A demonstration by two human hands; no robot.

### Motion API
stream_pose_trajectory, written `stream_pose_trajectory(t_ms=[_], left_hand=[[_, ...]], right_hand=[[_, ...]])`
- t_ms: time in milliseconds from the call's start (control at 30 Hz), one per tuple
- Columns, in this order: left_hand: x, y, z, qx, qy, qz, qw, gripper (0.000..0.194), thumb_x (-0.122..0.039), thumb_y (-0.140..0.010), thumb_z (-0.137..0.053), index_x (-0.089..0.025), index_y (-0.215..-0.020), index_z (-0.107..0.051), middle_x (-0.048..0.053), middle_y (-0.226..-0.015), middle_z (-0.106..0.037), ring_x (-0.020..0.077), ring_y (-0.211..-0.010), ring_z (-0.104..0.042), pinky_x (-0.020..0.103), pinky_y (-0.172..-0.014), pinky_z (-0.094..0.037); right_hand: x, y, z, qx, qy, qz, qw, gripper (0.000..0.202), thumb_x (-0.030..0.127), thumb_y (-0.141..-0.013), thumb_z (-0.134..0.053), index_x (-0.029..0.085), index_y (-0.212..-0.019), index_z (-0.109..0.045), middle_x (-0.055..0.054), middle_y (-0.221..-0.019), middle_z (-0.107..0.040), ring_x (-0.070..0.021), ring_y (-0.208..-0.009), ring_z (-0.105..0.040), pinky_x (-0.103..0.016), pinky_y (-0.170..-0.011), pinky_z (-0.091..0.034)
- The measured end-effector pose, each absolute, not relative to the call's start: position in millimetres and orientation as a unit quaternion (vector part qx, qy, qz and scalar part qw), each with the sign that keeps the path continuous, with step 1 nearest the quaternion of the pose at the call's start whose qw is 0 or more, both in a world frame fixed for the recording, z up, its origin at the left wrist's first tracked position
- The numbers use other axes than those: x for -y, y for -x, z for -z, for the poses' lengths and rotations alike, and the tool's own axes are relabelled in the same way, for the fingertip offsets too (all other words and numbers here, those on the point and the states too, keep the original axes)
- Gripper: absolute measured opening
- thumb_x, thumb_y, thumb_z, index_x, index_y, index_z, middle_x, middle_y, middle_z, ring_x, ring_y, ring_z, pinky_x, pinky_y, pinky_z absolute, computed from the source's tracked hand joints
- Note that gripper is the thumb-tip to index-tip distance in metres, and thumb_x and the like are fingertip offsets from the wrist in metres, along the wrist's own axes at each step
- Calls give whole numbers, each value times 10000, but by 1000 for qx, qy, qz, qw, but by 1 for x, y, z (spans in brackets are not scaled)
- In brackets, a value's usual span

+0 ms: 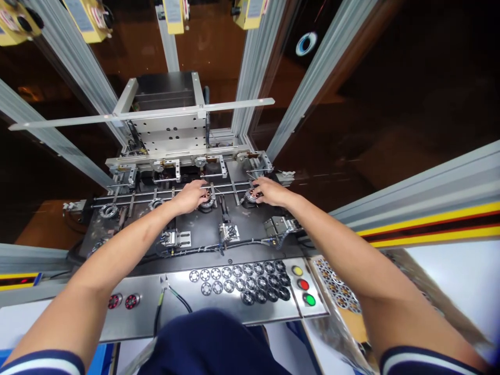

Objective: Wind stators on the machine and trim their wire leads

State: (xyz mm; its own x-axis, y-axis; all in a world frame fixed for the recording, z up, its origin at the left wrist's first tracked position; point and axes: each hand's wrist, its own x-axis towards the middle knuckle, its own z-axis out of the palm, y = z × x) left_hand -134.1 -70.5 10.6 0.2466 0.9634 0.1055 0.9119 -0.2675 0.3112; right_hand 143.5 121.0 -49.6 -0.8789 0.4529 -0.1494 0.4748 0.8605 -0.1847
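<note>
My left hand reaches to a round holder on the machine's dark plate, its fingers closed at the edge of a copper-wound stator. Farther right, my right hand has its fingers curled on another copper-wound stator, seated in a similar holder. The fingers partly cover both stators. To the left, a round holder shows an open ring, and a second one is partly hidden by my left forearm. Thin metal rods run across just behind the holders.
Several stator cores lie in rows on the steel front panel, beside yellow, red and green buttons. Two red-wound stators and wire cutters lie left. A box of cores stands right. Clamps and aluminium posts surround the plate.
</note>
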Motion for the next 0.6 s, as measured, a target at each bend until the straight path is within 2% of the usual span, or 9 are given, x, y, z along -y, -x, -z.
stream_pose_trajectory(t_ms=[133, 233, 400, 600], left_hand=[[109, 118, -38, -585, -759, -279, 71, 146, -244, -921, -605, -142, -1017, -644, 89, -1134, -656, 193, -977, -662, 391, -834, -574], [149, 100, -61, -569, -729, -379, 41, 84, -189, -881, -641, -164, -957, -617, 102, -1111, -673, 184, -992, -674, 316, -779, -588], [202, 76, -81, -540, -683, -493, 2, 379, -92, -781, -708, -210, -1051, -469, 135, -1137, -695, 208, -1032, -698, 349, -812, -605], [230, 67, -83, -515, -664, -543, -3, 546, -27, -732, -717, -217, -1149, -419, 156, -1138, -700, 232, -1042, -710, 393, -859, -606]], right_hand=[[-123, -144, 50, -963, -237, 115, 57, 290, 334, -934, -626, 158, -1166, -623, -98, -1314, -576, -262, -1213, -552, -506, -1023, -469], [-122, -146, 48, -964, -228, 124, 58, 244, 326, -931, -631, 159, -1108, -647, -94, -1309, -585, -258, -1230, -541, -504, -1044, -452], [-123, -147, 47, -964, -218, 139, 61, 190, 305, -890, -682, 148, -998, -681, -93, -1299, -604, -259, -1255, -528, -502, -1069, -428], [-127, -147, 47, -963, -215, 147, 63, 158, 286, -834, -727, 157, -924, -717, -99, -1252, -655, -248, -1192, -592, -468, -1045, -465]])
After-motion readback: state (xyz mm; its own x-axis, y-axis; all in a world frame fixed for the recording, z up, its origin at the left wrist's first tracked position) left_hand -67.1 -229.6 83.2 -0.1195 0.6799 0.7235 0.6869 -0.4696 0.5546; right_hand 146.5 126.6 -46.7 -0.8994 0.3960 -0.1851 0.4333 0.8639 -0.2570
